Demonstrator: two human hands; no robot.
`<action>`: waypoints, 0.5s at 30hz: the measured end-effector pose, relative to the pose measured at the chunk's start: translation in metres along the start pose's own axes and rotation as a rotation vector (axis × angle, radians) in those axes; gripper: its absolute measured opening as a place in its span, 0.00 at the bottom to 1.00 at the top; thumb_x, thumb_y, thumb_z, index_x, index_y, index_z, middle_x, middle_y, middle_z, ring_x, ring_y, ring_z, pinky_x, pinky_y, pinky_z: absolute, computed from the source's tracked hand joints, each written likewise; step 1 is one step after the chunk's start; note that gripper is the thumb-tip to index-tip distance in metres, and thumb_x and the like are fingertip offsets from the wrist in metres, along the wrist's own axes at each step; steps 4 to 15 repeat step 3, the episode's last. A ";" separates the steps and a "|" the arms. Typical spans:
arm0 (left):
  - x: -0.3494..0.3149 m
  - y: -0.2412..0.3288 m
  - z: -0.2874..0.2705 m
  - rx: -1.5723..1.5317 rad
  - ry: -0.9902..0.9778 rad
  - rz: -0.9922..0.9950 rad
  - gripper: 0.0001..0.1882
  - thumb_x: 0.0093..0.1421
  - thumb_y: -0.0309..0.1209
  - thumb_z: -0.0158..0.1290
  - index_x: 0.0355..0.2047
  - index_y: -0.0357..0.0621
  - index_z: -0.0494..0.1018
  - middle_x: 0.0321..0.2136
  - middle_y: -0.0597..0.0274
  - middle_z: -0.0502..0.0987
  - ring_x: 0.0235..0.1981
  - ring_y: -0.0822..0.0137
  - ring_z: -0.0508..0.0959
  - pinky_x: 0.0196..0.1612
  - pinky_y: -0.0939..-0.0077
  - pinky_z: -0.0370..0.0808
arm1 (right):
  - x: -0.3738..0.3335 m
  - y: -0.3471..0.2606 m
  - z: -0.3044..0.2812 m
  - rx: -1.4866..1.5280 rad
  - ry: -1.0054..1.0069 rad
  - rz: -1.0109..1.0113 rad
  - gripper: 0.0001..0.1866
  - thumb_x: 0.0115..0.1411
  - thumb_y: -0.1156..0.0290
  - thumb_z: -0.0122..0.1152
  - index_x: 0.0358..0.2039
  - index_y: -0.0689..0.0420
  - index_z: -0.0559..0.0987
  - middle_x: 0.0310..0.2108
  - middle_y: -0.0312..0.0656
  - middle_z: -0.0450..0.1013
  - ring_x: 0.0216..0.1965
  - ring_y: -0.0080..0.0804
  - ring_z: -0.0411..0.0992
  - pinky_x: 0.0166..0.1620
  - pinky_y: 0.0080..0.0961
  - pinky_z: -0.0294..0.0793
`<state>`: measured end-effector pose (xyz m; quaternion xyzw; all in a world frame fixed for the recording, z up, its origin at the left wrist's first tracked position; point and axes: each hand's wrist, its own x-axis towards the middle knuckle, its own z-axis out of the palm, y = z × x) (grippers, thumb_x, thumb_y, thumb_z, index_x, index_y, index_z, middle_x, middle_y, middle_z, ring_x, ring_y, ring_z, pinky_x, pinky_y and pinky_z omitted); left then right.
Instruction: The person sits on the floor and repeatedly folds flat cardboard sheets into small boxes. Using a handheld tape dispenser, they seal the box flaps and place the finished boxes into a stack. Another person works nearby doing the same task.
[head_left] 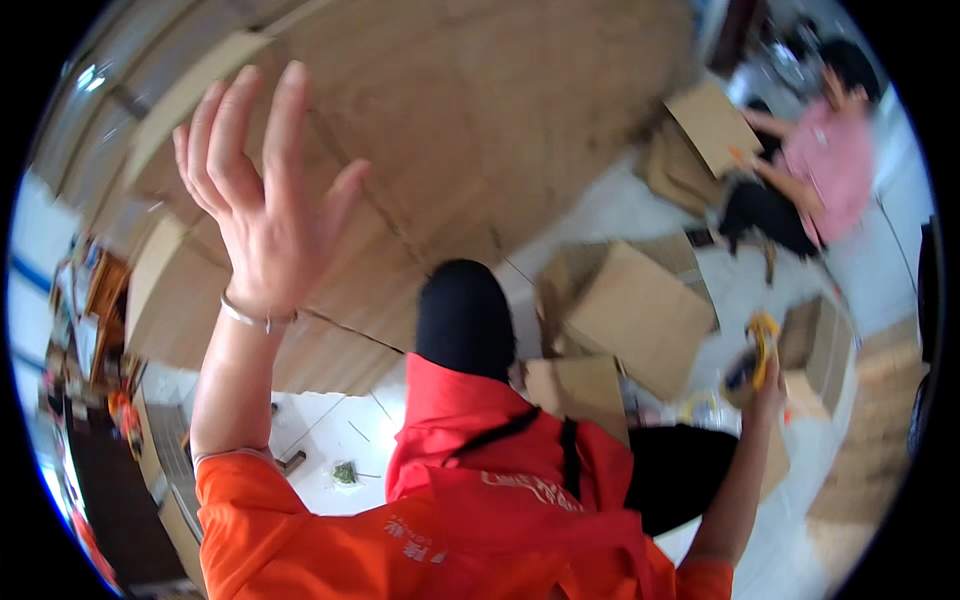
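Note:
My left hand (262, 205) is raised with its fingers spread and holds nothing. A thin bangle circles its wrist. Behind it stands a large stack of flat brown cardboard (450, 120); whether the fingertips touch it I cannot tell. Low on the right, my right hand (768, 388) is closed around what looks like a yellow and dark tape dispenser (758, 352), blurred by motion. An open cardboard box (812, 345) is close beside that hand. Between my hands lie a loose cardboard sheet (640, 318) and a smaller carton (578, 390).
At the far right a person in a pink top (825, 165) sits low, holding a cardboard piece (712, 128). More brown cardboard (870, 435) lies at the right. A small clear bag with green contents (345, 473) rests on the white tiles. Shelves with clutter (100, 310) line the left.

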<state>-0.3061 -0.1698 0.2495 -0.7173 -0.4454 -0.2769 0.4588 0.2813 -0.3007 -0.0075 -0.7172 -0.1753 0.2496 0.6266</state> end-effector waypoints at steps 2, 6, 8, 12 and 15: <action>0.004 0.052 0.006 -0.411 -0.085 0.154 0.48 0.45 0.46 0.69 0.66 0.52 0.62 0.65 0.54 0.57 0.68 0.49 0.54 0.69 0.45 0.45 | 0.029 0.023 0.024 0.599 -0.159 0.223 0.26 0.65 0.53 0.58 0.58 0.55 0.72 0.48 0.43 0.75 0.48 0.33 0.72 0.50 0.35 0.73; 0.013 0.066 0.018 -0.478 -0.055 0.174 0.48 0.45 0.46 0.69 0.66 0.52 0.62 0.65 0.54 0.57 0.68 0.49 0.54 0.69 0.45 0.45 | 0.076 0.060 0.014 0.743 -0.276 0.239 0.27 0.65 0.52 0.57 0.57 0.57 0.73 0.49 0.45 0.72 0.51 0.37 0.69 0.62 0.41 0.62; 0.013 0.066 0.018 -0.478 -0.055 0.174 0.48 0.45 0.46 0.69 0.66 0.52 0.62 0.65 0.54 0.57 0.68 0.49 0.54 0.69 0.45 0.45 | 0.076 0.060 0.014 0.743 -0.276 0.239 0.27 0.65 0.52 0.57 0.57 0.57 0.73 0.49 0.45 0.72 0.51 0.37 0.69 0.62 0.41 0.62; 0.013 0.066 0.018 -0.478 -0.055 0.174 0.48 0.45 0.46 0.69 0.66 0.52 0.62 0.65 0.54 0.57 0.68 0.49 0.54 0.69 0.45 0.45 | 0.076 0.060 0.014 0.743 -0.276 0.239 0.27 0.65 0.52 0.57 0.57 0.57 0.73 0.49 0.45 0.72 0.51 0.37 0.69 0.62 0.41 0.62; 0.013 0.066 0.018 -0.478 -0.055 0.174 0.48 0.45 0.46 0.69 0.66 0.52 0.62 0.65 0.54 0.57 0.68 0.49 0.54 0.69 0.45 0.45 | 0.076 0.060 0.014 0.743 -0.276 0.239 0.27 0.65 0.52 0.57 0.57 0.57 0.73 0.49 0.45 0.72 0.51 0.37 0.69 0.62 0.41 0.62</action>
